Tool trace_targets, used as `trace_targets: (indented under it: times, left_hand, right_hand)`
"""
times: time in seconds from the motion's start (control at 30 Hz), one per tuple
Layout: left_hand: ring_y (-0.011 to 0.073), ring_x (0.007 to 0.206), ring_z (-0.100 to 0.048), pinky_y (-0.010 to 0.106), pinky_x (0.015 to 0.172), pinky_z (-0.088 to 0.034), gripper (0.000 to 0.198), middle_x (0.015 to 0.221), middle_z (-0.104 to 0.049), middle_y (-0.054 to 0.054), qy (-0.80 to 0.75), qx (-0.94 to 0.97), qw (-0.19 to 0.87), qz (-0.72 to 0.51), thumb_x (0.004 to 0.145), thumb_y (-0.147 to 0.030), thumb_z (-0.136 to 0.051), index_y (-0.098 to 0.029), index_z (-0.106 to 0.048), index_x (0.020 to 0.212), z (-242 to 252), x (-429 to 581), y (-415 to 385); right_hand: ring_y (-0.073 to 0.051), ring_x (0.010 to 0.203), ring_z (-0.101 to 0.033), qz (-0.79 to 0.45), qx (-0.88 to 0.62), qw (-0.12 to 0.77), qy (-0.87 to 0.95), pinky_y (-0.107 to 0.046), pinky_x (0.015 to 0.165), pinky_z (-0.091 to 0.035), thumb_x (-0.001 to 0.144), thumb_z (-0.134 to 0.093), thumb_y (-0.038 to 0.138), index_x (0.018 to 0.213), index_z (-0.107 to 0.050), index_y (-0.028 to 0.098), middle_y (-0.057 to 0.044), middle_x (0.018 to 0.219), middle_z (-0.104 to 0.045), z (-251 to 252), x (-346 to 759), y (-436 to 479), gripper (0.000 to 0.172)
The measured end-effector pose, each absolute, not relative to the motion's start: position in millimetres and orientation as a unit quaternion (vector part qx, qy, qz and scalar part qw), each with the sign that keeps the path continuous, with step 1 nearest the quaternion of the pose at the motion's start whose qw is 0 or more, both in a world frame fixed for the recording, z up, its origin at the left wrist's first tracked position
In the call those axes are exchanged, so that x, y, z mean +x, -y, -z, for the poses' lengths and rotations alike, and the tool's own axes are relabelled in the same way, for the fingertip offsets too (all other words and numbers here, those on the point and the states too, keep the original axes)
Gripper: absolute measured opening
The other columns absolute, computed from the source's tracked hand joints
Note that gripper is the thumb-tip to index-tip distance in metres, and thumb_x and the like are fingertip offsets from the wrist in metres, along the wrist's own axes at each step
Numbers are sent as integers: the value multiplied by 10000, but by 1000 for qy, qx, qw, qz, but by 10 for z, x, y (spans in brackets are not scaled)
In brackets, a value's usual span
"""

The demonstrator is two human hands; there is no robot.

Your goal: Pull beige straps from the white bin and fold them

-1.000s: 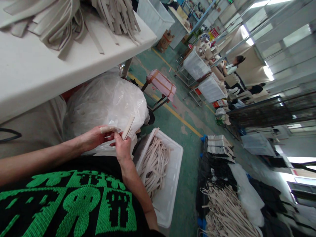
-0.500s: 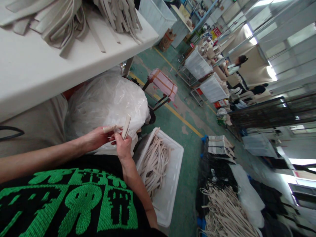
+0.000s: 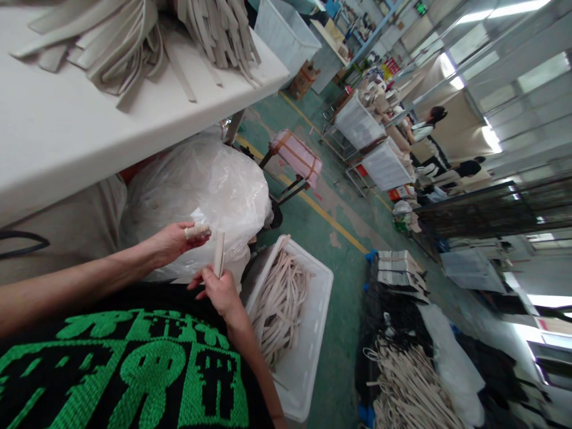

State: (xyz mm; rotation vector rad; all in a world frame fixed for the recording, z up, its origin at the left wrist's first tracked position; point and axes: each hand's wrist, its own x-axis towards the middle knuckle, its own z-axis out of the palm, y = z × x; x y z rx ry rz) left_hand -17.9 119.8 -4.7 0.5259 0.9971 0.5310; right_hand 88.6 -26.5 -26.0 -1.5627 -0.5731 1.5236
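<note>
My left hand (image 3: 172,245) has moved apart from my right hand (image 3: 218,292), which now holds the pale strap (image 3: 218,254) upright.

Your right hand (image 3: 218,293) pinches an upright beige strap (image 3: 218,253) beside a white plastic crate (image 3: 313,333) of similar straps (image 3: 280,307). Your left hand (image 3: 175,243), one finger wrapped in tape (image 3: 197,231), rests open near a clear plastic sack (image 3: 201,196).

Factory workshop; strap-filled bin (image 3: 313,339)

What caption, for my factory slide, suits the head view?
Right hand pinches a beige strap beside a white crate of straps.
</note>
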Motion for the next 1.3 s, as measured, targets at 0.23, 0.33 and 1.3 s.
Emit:
trace_targets:
  times: [0.23, 0.33, 1.3]
  left_hand:
    - [144, 720, -725, 222, 715, -620, 319, 808, -779, 83, -447, 146, 856, -216, 968, 15, -578, -120, -776, 759, -38, -159, -1168]
    - [130, 618, -679, 216, 652, -603, 319, 703, -733, 55, -452, 155, 853, -212, 969, -25, -623, -134, -734, 691, 20, -192, -1184]
    - [204, 709, -618, 309, 731, -526, 426, 687, -732, 34, -408, 517, 733, -169, 505, -589, -947, -213, -789, 625, -7, -239, -1207]
  right_hand:
    - [-155, 650, -675, -609, -618, 440, 233, -194, 485, -502, 826, -689, 561, 823, -680, 163, -41, 693, -707, 326, 862, 308, 398]
    - [-159, 664, -680, -612, -620, 431, 236, -195, 494, -501, 842, -691, 595, 837, -682, 160, -40, 697, -708, 344, 860, 292, 435]
    - [-104, 460, -527, -736, -557, 306, 232, -213, 502, -480, 994, -591, 584, 836, -655, 173, 32, 531, -622, 289, 949, 159, 444]
